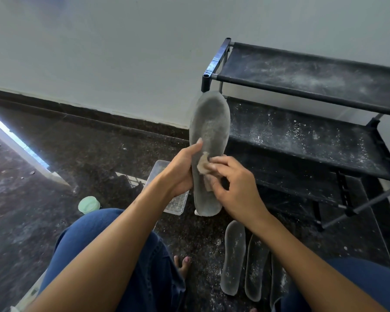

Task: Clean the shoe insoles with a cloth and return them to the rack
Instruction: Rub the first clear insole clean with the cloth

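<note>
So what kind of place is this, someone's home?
Probably a home entryway or hallway corner. A dusty black shoe rack stands against a plain white wall, the floor is dark speckled stone, and spare insoles lie on it.

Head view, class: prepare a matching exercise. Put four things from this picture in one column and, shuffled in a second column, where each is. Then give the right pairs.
Things
1. held insole
2. cloth
3. green lid
4. spare insoles

Places
A. on the floor, left of the person's knee
B. flat on the floor, below the right hand
C. gripped upright in the left hand
D. pressed to an insole by the right hand's fingers

Pairs: 1-C, 2-D, 3-A, 4-B
</note>
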Demonstrator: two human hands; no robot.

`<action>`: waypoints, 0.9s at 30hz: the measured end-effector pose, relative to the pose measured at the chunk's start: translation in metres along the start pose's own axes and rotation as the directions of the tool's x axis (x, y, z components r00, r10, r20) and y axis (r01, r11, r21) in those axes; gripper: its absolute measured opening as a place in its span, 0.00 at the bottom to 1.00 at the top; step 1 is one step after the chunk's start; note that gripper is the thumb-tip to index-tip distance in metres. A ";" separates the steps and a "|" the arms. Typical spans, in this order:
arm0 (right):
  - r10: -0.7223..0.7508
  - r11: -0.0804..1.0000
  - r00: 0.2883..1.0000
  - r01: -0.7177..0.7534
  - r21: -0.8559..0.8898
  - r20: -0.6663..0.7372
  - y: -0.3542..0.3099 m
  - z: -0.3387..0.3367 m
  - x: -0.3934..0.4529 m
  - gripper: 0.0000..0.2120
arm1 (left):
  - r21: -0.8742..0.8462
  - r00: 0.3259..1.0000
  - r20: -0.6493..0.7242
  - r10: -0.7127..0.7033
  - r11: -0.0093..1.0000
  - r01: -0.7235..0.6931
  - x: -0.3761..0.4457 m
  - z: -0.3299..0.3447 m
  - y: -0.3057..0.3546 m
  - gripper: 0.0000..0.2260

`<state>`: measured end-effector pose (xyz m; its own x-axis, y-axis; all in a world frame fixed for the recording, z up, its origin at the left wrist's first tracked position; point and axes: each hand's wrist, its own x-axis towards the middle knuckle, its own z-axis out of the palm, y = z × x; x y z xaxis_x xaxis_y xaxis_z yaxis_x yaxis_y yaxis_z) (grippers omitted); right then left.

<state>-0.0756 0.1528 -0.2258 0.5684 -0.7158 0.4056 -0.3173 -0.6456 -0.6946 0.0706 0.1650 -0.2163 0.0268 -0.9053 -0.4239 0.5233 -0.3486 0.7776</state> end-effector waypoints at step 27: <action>0.035 0.995 0.997 -0.041 -0.088 -0.067 0.004 -0.006 0.002 0.15 | 0.011 1.000 0.022 -0.006 1.000 0.006 -0.002 0.004 -0.003 0.21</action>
<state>-0.0800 0.1468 -0.2246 0.5045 -0.7543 0.4202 -0.4062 -0.6368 -0.6554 0.0657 0.1671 -0.2158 0.0047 -0.9082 -0.4184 0.5139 -0.3568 0.7802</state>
